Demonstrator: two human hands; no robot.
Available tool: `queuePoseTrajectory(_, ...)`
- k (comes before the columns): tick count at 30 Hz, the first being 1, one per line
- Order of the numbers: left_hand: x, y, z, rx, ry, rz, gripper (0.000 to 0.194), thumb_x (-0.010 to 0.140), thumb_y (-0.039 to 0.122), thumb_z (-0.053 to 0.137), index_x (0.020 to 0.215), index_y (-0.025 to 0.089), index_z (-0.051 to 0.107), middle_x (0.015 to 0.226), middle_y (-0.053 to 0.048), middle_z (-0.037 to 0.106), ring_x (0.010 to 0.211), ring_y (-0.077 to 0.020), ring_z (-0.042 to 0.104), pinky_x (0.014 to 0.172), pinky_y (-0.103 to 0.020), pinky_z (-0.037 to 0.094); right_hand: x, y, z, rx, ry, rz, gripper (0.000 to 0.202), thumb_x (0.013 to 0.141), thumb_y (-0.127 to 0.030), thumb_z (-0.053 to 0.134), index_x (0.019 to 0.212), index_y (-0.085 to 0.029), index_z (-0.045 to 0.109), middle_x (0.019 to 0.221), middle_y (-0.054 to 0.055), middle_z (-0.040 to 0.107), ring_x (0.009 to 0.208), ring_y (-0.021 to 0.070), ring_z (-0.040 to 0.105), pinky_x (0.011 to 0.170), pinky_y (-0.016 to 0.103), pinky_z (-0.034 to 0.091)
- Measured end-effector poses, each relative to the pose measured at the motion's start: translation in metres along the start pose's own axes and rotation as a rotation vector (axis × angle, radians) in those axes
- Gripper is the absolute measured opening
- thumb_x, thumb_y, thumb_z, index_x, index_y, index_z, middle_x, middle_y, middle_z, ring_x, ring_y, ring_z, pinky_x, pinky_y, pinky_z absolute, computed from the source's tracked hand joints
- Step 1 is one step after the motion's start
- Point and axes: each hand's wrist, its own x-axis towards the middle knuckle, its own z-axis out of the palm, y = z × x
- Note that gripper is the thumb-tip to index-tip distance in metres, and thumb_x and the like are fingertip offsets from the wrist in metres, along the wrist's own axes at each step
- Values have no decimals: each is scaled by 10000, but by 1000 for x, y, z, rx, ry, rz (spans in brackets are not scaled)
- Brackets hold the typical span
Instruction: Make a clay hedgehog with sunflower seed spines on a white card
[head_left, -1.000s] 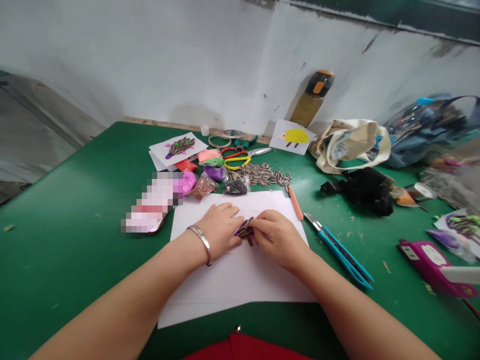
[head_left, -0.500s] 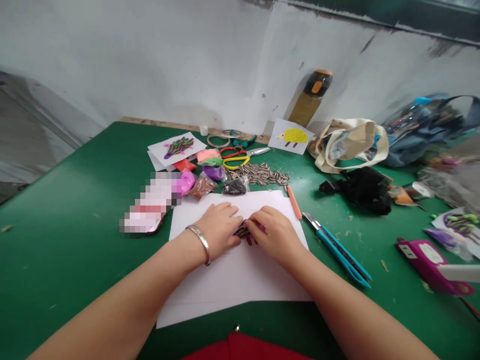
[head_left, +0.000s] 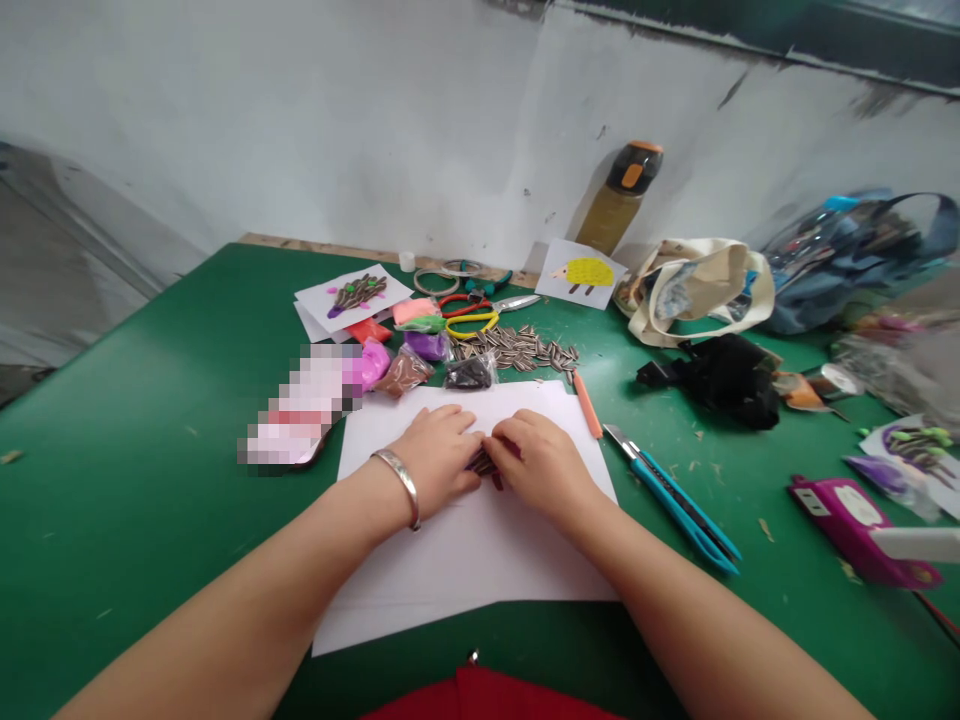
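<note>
A small hedgehog figure (head_left: 482, 463) of purple clay with striped sunflower seeds lies on the white paper (head_left: 465, 550), mostly covered by my hands. My left hand (head_left: 436, 455) rests flat on the paper at its left side, fingers stretched forward and thumb and fingertips against the figure. From the right, my right hand (head_left: 546, 462) bends over it with thumb and forefinger pinched at its top. What sits between those fingertips is hidden. Beyond the paper lies a loose heap of sunflower seeds (head_left: 517, 348).
Bagged clay, including a black packet (head_left: 470, 372), lines the paper's far edge. Scissors (head_left: 474, 322) lie behind. To the right are an orange stick (head_left: 588, 405), a blue utility knife (head_left: 679, 505) and a magenta glue gun (head_left: 855, 530). A hedgehog drawing (head_left: 581, 272) leans by a bottle (head_left: 622, 195).
My right hand has shifted slightly left over the figure, its fingertips closer to my left hand and covering more of it. My left hand stays in place.
</note>
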Motion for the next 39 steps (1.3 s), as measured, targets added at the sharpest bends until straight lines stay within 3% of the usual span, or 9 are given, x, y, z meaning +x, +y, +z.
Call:
queuePoseTrajectory(5,1,0,-1,15,3,10,170,791,313,610,893,178,617,988,-79,561,936,-246,478,789,-366,397,0,0,1,29,-38,-7,249,863,-136,499,622,-173,551,677,9,512,681,130,481,628,251,318)
queuePoseTrajectory(13,1,-3,2,37,10,17,194,789,324,600,908,172,620,987,-81,562,936,-246,478,789,-367,399,1,1,-6,200,-110,84,222,801,-93,525,598,-183,537,682,-10,544,699,123,495,648,238,332)
queuePoseTrajectory(23,1,-2,2,36,9,10,176,786,313,601,895,177,622,986,-77,560,942,-247,476,792,-369,398,0,2,-4,161,-34,84,211,818,-162,545,613,-190,501,686,-7,530,694,131,482,638,247,330)
queuePoseTrajectory(30,1,-1,2,33,-3,8,182,794,320,596,902,175,620,989,-79,555,948,-248,474,793,-363,398,2,4,4,134,-17,67,187,781,-120,546,616,-188,488,674,-16,513,667,122,468,609,247,317)
queuePoseTrajectory(36,1,-3,1,29,-4,8,189,771,308,609,902,172,610,976,-76,555,918,-240,478,793,-364,397,1,15,-6,264,82,142,139,814,-171,554,677,-193,559,706,-20,565,702,122,500,643,241,353)
queuePoseTrajectory(39,0,-3,1,6,3,13,208,773,343,619,895,175,612,967,-72,553,915,-240,478,793,-361,395,-3,19,-12,269,41,116,119,814,-166,567,699,-193,585,716,-20,575,704,119,507,648,239,356)
